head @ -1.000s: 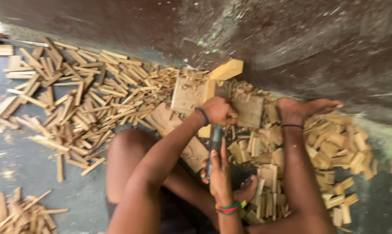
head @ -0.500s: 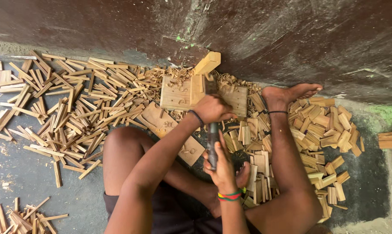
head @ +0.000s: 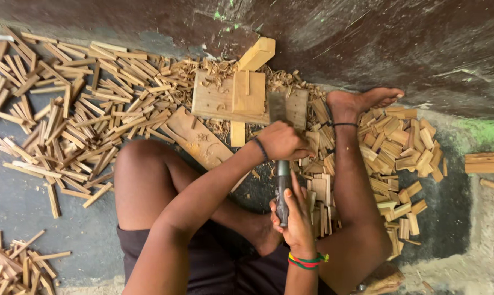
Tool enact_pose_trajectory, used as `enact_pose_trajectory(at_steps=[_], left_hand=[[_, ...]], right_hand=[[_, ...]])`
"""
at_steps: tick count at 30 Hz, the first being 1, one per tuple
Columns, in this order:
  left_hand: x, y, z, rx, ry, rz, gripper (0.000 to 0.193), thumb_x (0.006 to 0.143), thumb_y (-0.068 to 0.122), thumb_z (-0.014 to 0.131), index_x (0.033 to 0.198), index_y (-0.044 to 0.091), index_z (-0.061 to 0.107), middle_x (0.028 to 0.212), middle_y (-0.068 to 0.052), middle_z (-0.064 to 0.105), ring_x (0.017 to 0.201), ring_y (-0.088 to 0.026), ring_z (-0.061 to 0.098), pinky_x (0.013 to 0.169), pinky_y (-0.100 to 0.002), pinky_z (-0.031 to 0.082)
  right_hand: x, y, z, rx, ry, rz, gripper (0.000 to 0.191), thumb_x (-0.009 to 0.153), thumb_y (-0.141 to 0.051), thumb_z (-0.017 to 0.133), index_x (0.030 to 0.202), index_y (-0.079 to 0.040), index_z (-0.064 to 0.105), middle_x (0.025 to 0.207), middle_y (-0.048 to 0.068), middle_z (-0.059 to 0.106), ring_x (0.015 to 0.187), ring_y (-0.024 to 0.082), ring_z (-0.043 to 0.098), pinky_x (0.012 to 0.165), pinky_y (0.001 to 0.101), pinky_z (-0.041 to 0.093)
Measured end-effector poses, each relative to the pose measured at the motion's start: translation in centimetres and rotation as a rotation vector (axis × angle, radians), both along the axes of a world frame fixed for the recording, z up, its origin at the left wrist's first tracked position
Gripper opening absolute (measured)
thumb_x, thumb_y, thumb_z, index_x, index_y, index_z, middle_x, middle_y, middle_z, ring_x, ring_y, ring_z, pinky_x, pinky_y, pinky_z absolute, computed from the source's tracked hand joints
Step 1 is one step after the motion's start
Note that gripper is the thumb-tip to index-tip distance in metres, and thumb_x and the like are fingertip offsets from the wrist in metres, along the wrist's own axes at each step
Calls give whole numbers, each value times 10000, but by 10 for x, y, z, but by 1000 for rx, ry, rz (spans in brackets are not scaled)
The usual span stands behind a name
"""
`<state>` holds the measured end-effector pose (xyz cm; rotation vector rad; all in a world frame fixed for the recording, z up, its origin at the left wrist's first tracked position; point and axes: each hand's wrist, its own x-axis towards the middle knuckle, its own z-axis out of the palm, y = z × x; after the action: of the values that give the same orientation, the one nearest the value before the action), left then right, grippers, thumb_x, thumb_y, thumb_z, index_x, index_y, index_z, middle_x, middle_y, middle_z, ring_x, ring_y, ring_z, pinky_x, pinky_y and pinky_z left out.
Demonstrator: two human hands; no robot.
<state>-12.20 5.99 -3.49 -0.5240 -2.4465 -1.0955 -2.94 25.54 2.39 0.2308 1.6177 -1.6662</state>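
I sit on the floor with a wooden chopping block (head: 214, 101) in front of me. My right hand (head: 297, 218), wearing a striped bracelet, grips the dark handle of a knife (head: 282, 183). The knife's flat metal blade (head: 277, 107) lies over the right end of the block. My left hand (head: 282, 141), with a black wristband, is a closed fist over the spot where blade meets handle. Whatever else the fist holds is hidden. A thick pale wood offcut (head: 256, 53) leans at the block's far edge.
Thin wood sticks (head: 77, 114) are strewn across the floor on the left, with a small pile (head: 15, 262) at the lower left. Short cut wood blocks (head: 400, 147) are heaped on the right past my bare foot (head: 361, 101). A dark wall (head: 367, 38) runs behind.
The view has shifted, so the block sits lower in the frame. Both hands keep their grip and the blade has moved forward over the block's right end.
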Motion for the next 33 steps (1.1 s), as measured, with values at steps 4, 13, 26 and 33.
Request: enact_pose_trajectory(at_steps=[4, 13, 26, 33], left_hand=[[4, -15, -9, -126, -41, 11, 378, 938, 429, 672, 707, 140, 745, 643, -93, 707, 558, -291, 684, 539, -412, 544], [16, -21, -20, -25, -27, 81, 428, 951, 442, 684, 667, 126, 743, 585, -110, 670, 519, -316, 658, 504, -428, 531], [16, -29, -16, 19, -162, 90, 378, 934, 470, 680, 757, 157, 795, 617, -105, 697, 536, -309, 675, 528, -426, 536], [18, -36, -14, 97, -148, 53, 273, 898, 449, 680, 886, 217, 824, 681, -103, 714, 554, -320, 675, 521, -436, 532]], right_hand=[[-5, -4, -7, 67, 42, 68, 645, 975, -356, 550, 1589, -321, 354, 689, 110, 603, 399, 127, 515, 294, 227, 355], [-4, -5, -13, 61, -6, 97, 633, 987, -312, 538, 1593, -323, 356, 696, 103, 611, 409, 123, 531, 311, 219, 375], [-6, -12, -12, 69, -11, 121, 617, 1001, -288, 504, 1597, -327, 349, 698, 111, 607, 406, 127, 525, 314, 221, 382], [-3, -17, -18, 95, -49, 132, 633, 1001, -301, 487, 1604, -335, 299, 698, 104, 609, 397, 133, 523, 309, 228, 378]])
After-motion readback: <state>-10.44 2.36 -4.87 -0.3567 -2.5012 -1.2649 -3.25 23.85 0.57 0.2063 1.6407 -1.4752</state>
